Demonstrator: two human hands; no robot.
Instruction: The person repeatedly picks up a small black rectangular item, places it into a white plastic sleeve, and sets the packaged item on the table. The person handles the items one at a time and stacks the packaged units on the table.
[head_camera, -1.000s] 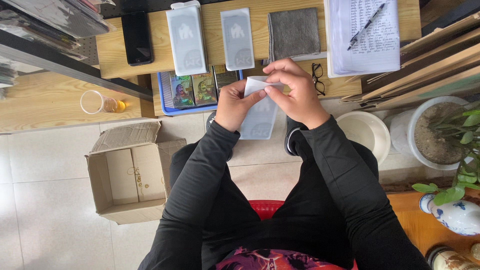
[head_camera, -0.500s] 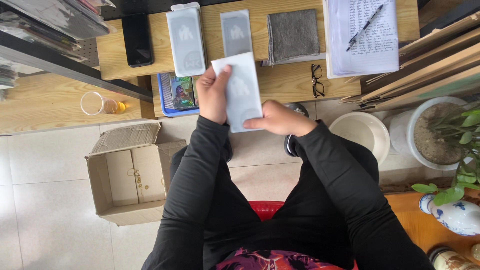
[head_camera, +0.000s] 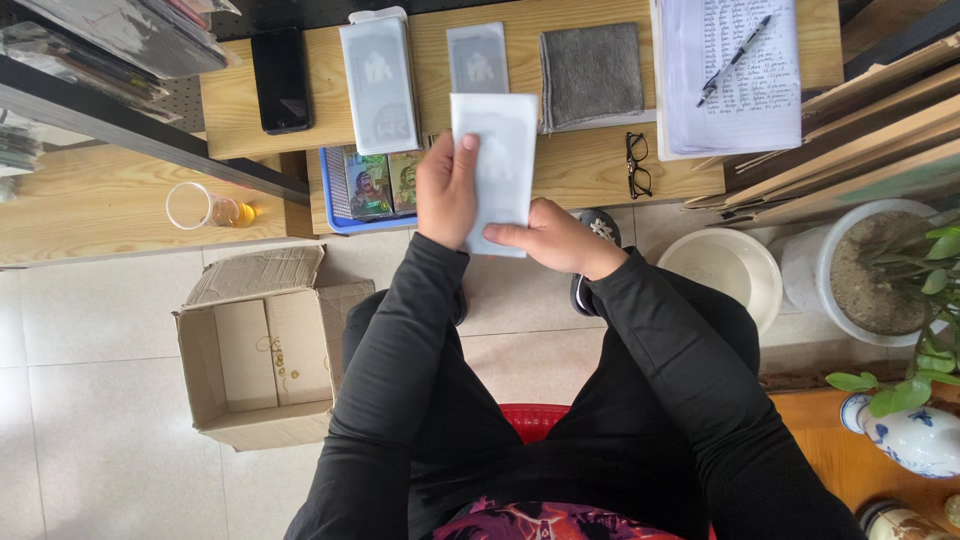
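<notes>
My left hand grips the left edge of a flat white packet, thumb on its face. My right hand pinches the packet's lower edge from the right. The packet is held upright above the front of the wooden desk. Just beyond it on the desk lie a larger white packet and a smaller grey-white packet, side by side. A folded grey cloth lies to their right.
A black phone lies at the desk's left, black glasses near its front edge, and a notepad with pen at the right. An open cardboard box stands on the floor left; white bowl and plant pot right.
The packet, first held low and bunched between both hands, has been straightened and raised flat toward the desk. My right hand moved down to its lower edge.
</notes>
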